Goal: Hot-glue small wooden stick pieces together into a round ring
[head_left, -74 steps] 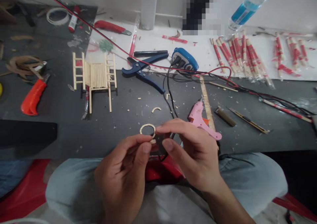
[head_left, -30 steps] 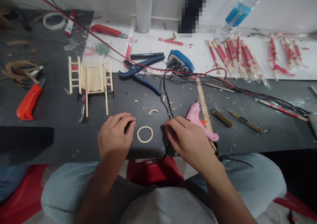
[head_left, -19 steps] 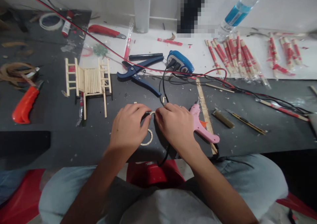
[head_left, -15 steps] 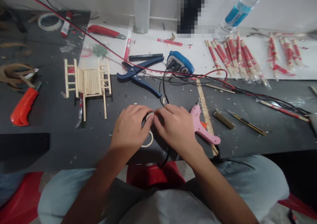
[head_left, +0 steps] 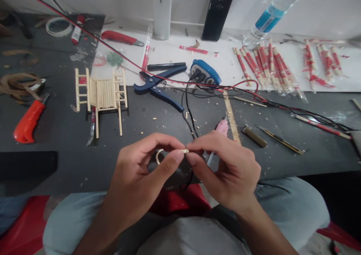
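My left hand (head_left: 146, 172) pinches a small pale wooden piece (head_left: 185, 151) between thumb and forefinger. The fingertips of my right hand (head_left: 228, 164) close on its other end, so the two hands meet at it; its full shape is hidden. Behind my left fingers shows part of a pale ring (head_left: 158, 156), the rest covered by the hand. A pink glue gun (head_left: 222, 127) lies just beyond my right hand, which covers its handle. Farther left stands a miniature chair (head_left: 105, 93) made of thin wooden sticks.
Blue pipe cutters (head_left: 158, 87) and a blue power adapter (head_left: 205, 72) lie ahead, with cables (head_left: 187, 100) trailing past. A craft knife (head_left: 279, 139) rests at right, an orange-handled knife (head_left: 28, 123) at left. Red-wrapped stick bundles (head_left: 265, 63) and a water bottle (head_left: 270, 18) are behind.
Both hands have come nearer to me and turned, bringing the pinched piece into clearer view. My right hand now covers more of the glue gun.
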Tool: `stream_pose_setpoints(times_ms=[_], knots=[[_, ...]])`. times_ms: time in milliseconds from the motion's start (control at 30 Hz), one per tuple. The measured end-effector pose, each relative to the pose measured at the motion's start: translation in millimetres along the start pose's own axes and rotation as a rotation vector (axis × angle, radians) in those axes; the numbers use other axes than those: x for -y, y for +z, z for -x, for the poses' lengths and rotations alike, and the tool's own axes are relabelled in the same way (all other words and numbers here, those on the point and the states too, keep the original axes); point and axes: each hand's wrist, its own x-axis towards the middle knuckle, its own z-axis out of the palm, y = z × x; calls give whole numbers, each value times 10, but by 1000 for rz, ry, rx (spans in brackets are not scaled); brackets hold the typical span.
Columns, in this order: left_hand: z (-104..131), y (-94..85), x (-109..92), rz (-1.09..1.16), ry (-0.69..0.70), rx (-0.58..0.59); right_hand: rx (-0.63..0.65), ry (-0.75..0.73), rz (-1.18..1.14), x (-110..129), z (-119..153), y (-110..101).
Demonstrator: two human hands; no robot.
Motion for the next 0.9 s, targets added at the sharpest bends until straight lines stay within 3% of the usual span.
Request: stream_pose_setpoints(times_ms=[333, 667, 800, 900], knots=[[131, -1, -23, -39, -16, 86, 48, -89, -33, 72, 8, -79], [224, -3, -5, 80, -116, 206, 168, -265, -2, -7, -12, -114], [204, -44, 50, 202, -92, 135, 177, -197, -53, -34, -28, -151], [132, -80, 166, 317, -111, 34, 208, -87, 158, -180, -62, -137]])
